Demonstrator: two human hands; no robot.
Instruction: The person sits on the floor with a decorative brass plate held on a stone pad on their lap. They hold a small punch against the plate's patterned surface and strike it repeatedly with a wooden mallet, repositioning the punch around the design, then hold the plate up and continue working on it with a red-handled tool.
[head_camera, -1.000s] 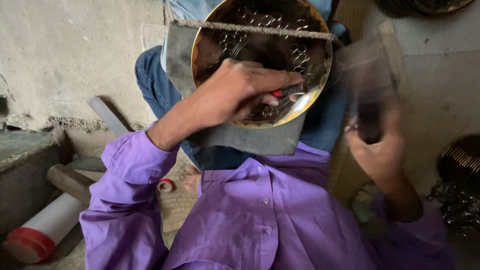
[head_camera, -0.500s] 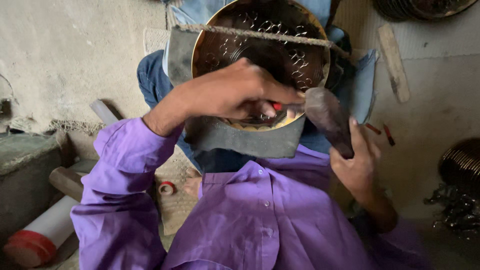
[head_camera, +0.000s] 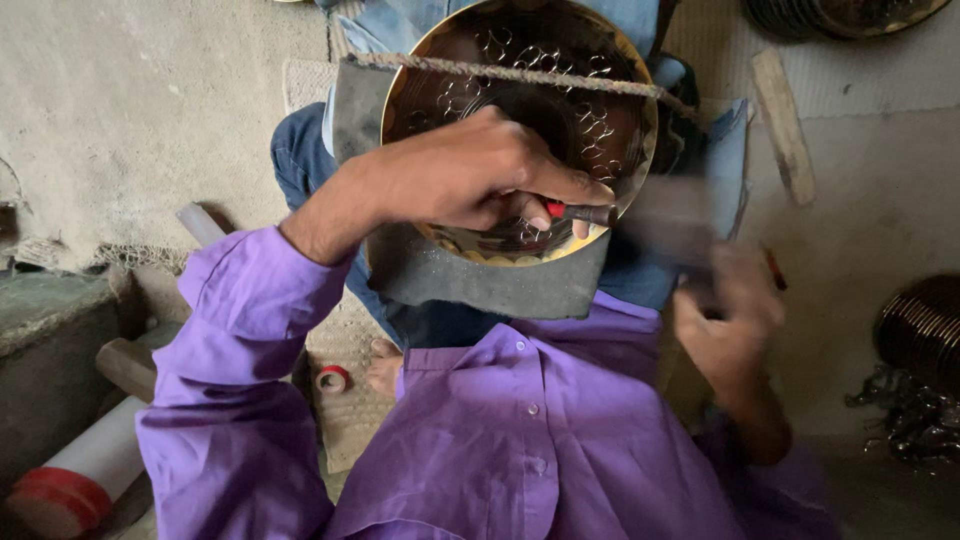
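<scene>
1. Head view looked down on a round brass plate (head_camera: 520, 130) resting in the person's lap under a taut cord (head_camera: 520, 75); cut-out curls already covered much of it.
2. Left hand (head_camera: 470, 175) was closed around a red-handled punch (head_camera: 580, 213) at the plate's lower rim.
3. Right hand (head_camera: 730, 320) gripped a hammer (head_camera: 670, 215), motion-blurred beside the punch.

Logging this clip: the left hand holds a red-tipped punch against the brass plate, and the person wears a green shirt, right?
Not quite. The shirt is purple, as the head view shows. The left hand does hold the red-tipped punch against the brass plate.
</scene>
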